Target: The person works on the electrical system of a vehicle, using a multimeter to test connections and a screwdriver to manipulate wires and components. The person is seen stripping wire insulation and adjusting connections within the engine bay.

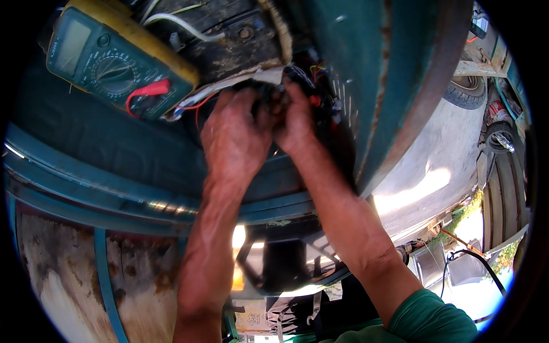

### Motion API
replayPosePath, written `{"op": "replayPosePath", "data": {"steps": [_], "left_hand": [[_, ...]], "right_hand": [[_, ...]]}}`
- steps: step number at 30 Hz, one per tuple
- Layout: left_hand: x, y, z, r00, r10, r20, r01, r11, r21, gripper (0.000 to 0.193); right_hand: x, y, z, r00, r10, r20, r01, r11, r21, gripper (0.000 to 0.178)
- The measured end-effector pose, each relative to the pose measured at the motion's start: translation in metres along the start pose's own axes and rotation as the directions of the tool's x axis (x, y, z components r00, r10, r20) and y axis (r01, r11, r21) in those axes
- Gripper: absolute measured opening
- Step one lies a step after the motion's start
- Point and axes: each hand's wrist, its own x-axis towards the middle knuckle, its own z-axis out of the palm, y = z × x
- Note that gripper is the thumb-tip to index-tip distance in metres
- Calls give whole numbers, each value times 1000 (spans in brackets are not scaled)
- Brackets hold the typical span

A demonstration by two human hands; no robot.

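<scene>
My left hand [235, 132] and my right hand [294, 119] meet at a dark recess in a teal metal body, with fingers bent inward and close together. Both look closed on something small and dark, but blur and shadow hide what it is. Just beyond my right fingers lies a bundle of dark and coloured wires [316, 72]. To the left of my hands a yellow-cased multimeter [94, 71] rests at a slant, with a red plug [152, 87] at its lower right. A thin red wire [197, 105] runs toward my left hand.
A curved teal panel [394, 74] rises close to my right arm. Beyond the meter, a white cable [186, 25] crosses a dirty dark surface. A teal ledge [103, 183] runs below my forearms. Farther right, a tyre [466, 93] stands by a concrete floor [420, 154].
</scene>
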Motion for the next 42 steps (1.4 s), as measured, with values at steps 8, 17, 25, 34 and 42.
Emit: {"op": "replayPosePath", "data": {"steps": [8, 17, 25, 34, 42], "left_hand": [[0, 0, 2, 1000, 18, -14, -18, 1000, -3, 20], [0, 1, 4, 999, -14, -32, 14, 1000, -24, 20], [3, 6, 5, 999, -23, 30, 21, 999, 49, 19], [13, -2, 4, 989, 72, 131, -78, 996, 39, 16], [18, 6, 5, 976, 5, 218, -38, 989, 146, 18]], "right_hand": [[2, 5, 4, 997, -67, -36, 67, 998, -16, 25], [2, 7, 3, 994, -112, 3, 111, 988, -105, 23], [25, 14, -18, 968, -153, -198, 116, 976, -185, 14], [20, 9, -16, 956, -279, -89, 224, 892, -392, 9], [30, 13, -29, 945, -324, -53, 267, 854, -447, 7]]}}
